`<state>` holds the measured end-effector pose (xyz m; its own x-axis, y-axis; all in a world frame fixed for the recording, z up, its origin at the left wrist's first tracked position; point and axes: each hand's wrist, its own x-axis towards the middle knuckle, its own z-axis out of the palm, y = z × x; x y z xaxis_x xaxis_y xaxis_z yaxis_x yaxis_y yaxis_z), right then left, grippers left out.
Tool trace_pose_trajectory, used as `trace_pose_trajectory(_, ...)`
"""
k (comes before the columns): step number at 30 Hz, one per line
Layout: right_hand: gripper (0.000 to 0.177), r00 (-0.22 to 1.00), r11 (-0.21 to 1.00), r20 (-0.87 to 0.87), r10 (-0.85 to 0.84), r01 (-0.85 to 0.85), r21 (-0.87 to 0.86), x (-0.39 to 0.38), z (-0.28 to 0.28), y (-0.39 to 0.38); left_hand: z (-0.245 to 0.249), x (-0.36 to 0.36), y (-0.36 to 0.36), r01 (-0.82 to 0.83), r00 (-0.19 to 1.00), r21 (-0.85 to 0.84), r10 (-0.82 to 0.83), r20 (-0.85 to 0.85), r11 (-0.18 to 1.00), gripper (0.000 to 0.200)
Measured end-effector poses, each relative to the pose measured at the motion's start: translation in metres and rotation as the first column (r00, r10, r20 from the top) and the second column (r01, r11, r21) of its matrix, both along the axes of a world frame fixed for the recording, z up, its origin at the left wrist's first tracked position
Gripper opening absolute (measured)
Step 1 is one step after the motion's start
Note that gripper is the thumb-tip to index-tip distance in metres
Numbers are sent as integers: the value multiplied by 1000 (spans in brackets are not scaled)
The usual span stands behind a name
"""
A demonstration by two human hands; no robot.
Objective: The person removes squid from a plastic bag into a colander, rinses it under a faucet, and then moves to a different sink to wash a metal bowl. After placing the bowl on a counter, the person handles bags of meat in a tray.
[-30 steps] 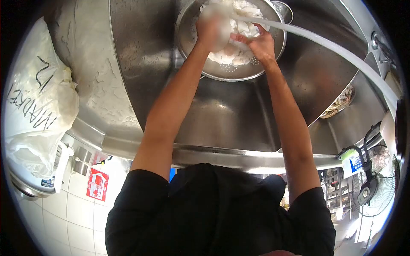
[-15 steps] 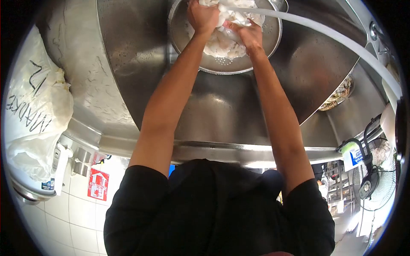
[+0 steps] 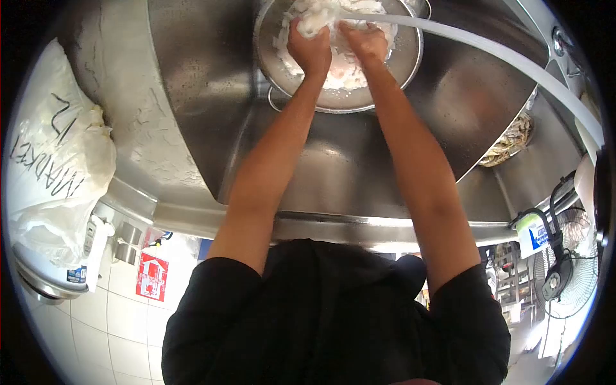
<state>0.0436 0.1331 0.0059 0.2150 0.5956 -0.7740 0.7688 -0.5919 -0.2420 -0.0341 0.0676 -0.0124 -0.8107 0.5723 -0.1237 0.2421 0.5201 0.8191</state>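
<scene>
A round metal colander [image 3: 346,101] with a loop handle sits in the steel sink at the top, and pale, wet white pieces [image 3: 346,76] fill its middle. My left hand [image 3: 310,50] is wrapped round a soft white clump [image 3: 316,18] at its fingertips. To the right, my right hand [image 3: 366,42] is closed over the pieces, its fingertips bent inward; what it holds, if anything, is hidden. A white hose [image 3: 475,40] reaches in from the right, its end between and just above my hands.
Beyond the right edge of the sink [image 3: 321,186] lies a container of brownish shellfish-like pieces [image 3: 510,142]. At the far left stands a full white plastic bag [image 3: 58,160] with black writing. A fan [image 3: 564,269] is at the lower right.
My left hand has moved down and slightly right, raising a white clump at its fingers. My right hand has shifted slightly left and curled. The colander's left handle now shows.
</scene>
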Motion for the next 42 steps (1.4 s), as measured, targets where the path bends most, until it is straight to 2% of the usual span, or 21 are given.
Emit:
trace_pose_trajectory(3,81,996,998,-65,58,-56,29,5,-2,2,17,3,-12,-119,954,25,108,279,993,35)
trace_pose_trajectory(8,47,967,881,113,230,-256,399,30,-84,4,39,18,-40,-118,930,33,99,355,992,36)
trace_pose_trajectory(11,27,927,841,-128,352,-253,479,34,-37,28,50,9,-61,31,924,-54,-8,381,998,38)
trace_pose_trajectory(12,36,865,811,-315,391,-162,563,36,-27,24,58,6,-59,32,924,-48,-12,382,998,38)
trace_pose_trajectory(14,27,843,755,-240,482,-261,602,26,15,33,75,5,-55,130,750,-205,39,661,970,41)
trace_pose_trajectory(15,19,806,696,-174,566,-353,626,14,51,38,84,3,-56,130,746,-205,40,665,970,41)
trace_pose_trajectory(16,21,829,833,-267,491,-357,423,5,81,44,91,0,-55,343,822,-230,-173,543,911,43)
trace_pose_trajectory(17,21,828,832,-270,491,-355,425,9,76,44,95,-4,-54,527,823,-289,-394,410,799,45)
trace_pose_trajectory(18,25,791,863,-423,441,-244,443,19,61,42,95,-7,-53,527,824,-292,-396,405,798,45)
trace_pose_trajectory(19,30,729,887,-565,388,-129,442,30,47,39,94,-10,-50,523,851,-392,-491,186,757,47)
trace_pose_trajectory(20,30,729,887,-564,387,-127,444,42,27,36,92,-12,-47,492,815,-486,-578,-33,722,49)
trace_pose_trajectory(21,25,834,852,-409,370,-129,508,55,5,31,90,-16,-38,495,814,-481,-580,-35,723,49)
trace_pose_trajectory(23,21,917,809,-227,327,-148,569,76,-23,15,82,-22,-10,592,563,-519,-777,-280,616,58)
trace_pose_trajectory(25,25,896,976,-442,-46,135,171,94,-35,-7,65,-14,20,645,541,-492,-804,-247,585,57)
trace_pose_trajectory(26,25,899,976,-435,-47,134,172,96,-33,-17,50,-11,35,694,499,-493,-845,-195,524,57)
trace_pose_trajectory(28,35,761,922,-526,-380,267,-280,87,-17,-35,12,-3,62,773,401,-526,-916,-27,354,57)
trace_pose_trajectory(32,35,837,924,-449,-313,159,-348,72,2,-58,-58,17,74,838,249,-539,-940,232,88,56)
trace_pose_trajectory(34,35,692,915,-614,-380,184,-359,73,-8,-71,-68,23,65,829,231,-555,-943,239,63,55)
trace_pose_trajectory(38,34,795,910,-503,-340,143,-389,67,-2,-68,-60,8,63,713,275,-701,-926,260,15,48)
trace_pose_trajectory(40,34,761,912,-538,-362,170,-373,70,-2,-66,-38,-39,85,826,260,-555,-809,527,-95,45)
trace_pose_trajectory(42,33,718,907,-574,-393,201,-370,69,-3,-71,-34,-64,86,834,299,-549,-794,529,-52,45)
